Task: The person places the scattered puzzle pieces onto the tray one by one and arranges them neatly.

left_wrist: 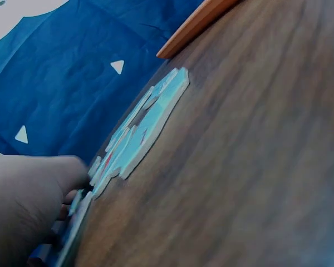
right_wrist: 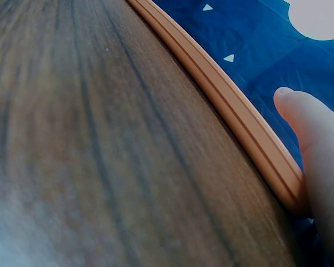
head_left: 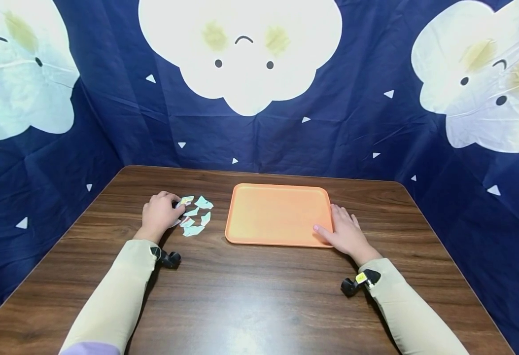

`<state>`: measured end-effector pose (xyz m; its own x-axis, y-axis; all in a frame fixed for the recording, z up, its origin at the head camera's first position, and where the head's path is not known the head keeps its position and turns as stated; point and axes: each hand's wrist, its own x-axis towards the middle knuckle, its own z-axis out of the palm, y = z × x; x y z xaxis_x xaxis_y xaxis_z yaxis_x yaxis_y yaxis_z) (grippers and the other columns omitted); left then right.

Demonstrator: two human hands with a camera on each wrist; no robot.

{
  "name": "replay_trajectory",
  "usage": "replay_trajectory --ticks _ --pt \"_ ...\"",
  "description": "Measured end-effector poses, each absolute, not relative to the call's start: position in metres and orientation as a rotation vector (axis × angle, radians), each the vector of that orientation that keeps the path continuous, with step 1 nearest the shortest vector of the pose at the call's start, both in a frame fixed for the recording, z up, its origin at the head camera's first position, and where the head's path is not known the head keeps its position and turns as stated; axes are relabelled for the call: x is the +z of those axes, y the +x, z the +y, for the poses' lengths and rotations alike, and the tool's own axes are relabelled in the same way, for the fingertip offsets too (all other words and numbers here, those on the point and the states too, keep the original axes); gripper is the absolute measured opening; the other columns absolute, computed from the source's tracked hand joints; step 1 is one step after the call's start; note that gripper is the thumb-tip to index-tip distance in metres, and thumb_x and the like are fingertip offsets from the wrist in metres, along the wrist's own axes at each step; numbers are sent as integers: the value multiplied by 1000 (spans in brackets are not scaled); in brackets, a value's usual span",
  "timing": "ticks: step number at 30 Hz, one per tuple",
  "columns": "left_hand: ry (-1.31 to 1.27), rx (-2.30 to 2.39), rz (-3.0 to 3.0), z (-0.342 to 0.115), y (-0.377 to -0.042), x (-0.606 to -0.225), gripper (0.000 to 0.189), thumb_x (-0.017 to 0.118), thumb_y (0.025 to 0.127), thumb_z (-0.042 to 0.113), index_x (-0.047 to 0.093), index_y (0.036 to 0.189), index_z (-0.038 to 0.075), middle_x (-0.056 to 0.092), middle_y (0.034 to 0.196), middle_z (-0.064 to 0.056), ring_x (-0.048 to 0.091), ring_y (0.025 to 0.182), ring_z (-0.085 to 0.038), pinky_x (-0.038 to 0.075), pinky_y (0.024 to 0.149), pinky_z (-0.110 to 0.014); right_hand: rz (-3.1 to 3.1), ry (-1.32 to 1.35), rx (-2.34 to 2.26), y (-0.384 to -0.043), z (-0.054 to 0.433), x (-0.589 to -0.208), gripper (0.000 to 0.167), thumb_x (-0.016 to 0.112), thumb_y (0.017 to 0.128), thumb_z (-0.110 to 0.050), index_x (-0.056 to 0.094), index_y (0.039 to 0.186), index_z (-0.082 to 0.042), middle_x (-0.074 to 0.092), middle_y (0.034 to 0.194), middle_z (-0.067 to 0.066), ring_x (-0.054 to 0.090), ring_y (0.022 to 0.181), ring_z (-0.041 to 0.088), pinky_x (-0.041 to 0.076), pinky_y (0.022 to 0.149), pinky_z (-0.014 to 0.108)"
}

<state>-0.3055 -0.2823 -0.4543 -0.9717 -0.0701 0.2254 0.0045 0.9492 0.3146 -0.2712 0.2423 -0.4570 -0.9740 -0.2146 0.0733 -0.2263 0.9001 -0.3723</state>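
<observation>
At the table's left lies a loose cluster of flat, irregular puzzle pieces (head_left: 191,230), pale blue with bits of print. My left hand (head_left: 158,213) reaches over the cluster's left side, thumb and index finger apart beside the pieces. In the left wrist view the thick pale edges of the pieces (left_wrist: 150,130) show, while the other fingers are mostly hidden behind the hand. An orange tray (head_left: 279,214) lies flat to their right. My right hand (head_left: 345,233) rests at its right edge, thumb extended over the rim and fingers spread along the outer side.
The wooden table (head_left: 250,291) has rounded far corners. Dark blue cloth (head_left: 259,138) with white clouds and small triangles hangs behind it and on both sides. A black wrist camera (head_left: 169,259) sits on the left cuff, another wrist camera (head_left: 351,286) on the right.
</observation>
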Motion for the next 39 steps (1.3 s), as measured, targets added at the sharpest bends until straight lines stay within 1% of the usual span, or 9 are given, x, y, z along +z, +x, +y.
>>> replay_trajectory --ticks 4,10,13,17,20,25,31,36,39 --pt "64 -476 -2911 -280 -307 -449 45 62 92 38 69 119 3 56 132 -25 48 121 -48 37 93 -70 -3027 355 597 -271 243 -457 106 48 94 -70 16 157 9 21 163 28 17 151 45 9 117 65" --pt "69 -481 -2922 -279 -309 -447 43 64 90 39 69 115 4 56 131 -25 48 119 -49 37 91 -71 -3019 361 605 -271 244 -459 106 48 94 -71 17 157 8 22 163 27 17 151 45 8 117 65" --pt "72 -486 -2918 -279 -310 -447 43 65 90 39 69 116 5 60 127 -24 50 116 -48 38 89 -71 -3013 363 614 -271 244 -460 106 47 94 -72 17 157 8 22 163 27 17 150 45 8 117 65" --pt "67 -502 -2905 -279 -312 -447 42 66 90 38 69 119 8 67 117 -20 57 108 -46 43 84 -68 -3010 370 603 -270 243 -461 106 47 94 -72 18 157 8 23 162 27 18 150 45 9 117 66" --pt "48 -501 -2894 -277 -314 -444 40 67 91 38 69 121 11 70 113 -18 61 103 -44 44 82 -66 -3004 373 594 -270 243 -461 104 48 94 -70 18 157 7 25 162 26 19 150 45 10 117 66" --pt "15 -481 -2872 -271 -321 -439 39 68 92 37 70 122 12 69 116 -18 58 106 -44 43 85 -67 -2996 373 600 -271 243 -460 103 50 94 -69 19 158 6 25 162 26 19 150 45 10 116 67" --pt "-26 -455 -2850 -259 -327 -432 44 67 91 38 70 126 10 67 122 -20 55 112 -45 43 86 -67 -2999 376 593 -271 244 -460 104 48 94 -70 19 158 6 25 162 26 19 150 45 10 116 67" --pt "-73 -429 -2838 -248 -330 -425 42 68 90 35 72 122 9 68 120 -19 55 108 -43 45 84 -67 -2998 373 582 -272 244 -462 105 47 93 -72 19 158 6 26 162 26 20 150 45 11 116 67" --pt "-90 -431 -2836 -242 -332 -422 40 68 91 36 72 122 11 69 117 -16 55 104 -41 45 83 -65 -2994 372 582 -272 244 -462 105 47 93 -72 20 158 6 26 161 26 20 150 45 11 116 67"
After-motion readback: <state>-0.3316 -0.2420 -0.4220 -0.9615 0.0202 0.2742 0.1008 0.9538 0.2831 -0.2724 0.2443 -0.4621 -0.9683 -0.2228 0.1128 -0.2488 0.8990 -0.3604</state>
